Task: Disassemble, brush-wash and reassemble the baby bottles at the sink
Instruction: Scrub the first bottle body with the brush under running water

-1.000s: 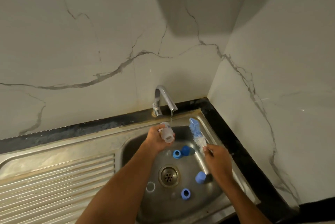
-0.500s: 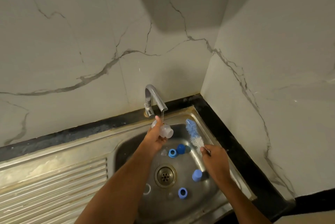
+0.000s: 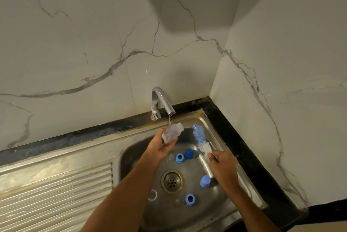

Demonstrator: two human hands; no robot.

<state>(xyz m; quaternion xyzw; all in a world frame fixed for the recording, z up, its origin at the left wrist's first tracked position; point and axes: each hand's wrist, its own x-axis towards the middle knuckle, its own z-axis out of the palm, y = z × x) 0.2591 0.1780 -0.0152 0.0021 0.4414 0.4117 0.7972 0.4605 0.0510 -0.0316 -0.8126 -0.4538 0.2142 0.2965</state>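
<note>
The left hand (image 3: 161, 147) has its grip clamped round a clear plastic bottle (image 3: 171, 131), tilted under the tap (image 3: 162, 103) stream near the sink's (image 3: 212, 124) back edge. The right hand's (image 3: 222, 166) grip pinches a bristly blue-white brush (image 3: 201, 140) by the back right corner. Blue rings and caps (image 3: 205, 181) ring the drain (image 3: 171, 181); the handle is hidden.

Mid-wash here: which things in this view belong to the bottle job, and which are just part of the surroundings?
In the job:
left hand holding the clear bottle under the tap
right hand holding the brush
blue rings, blue caps and a clear ring in the sink

Just there:
drainboard
marble wall
black counter edge
</note>
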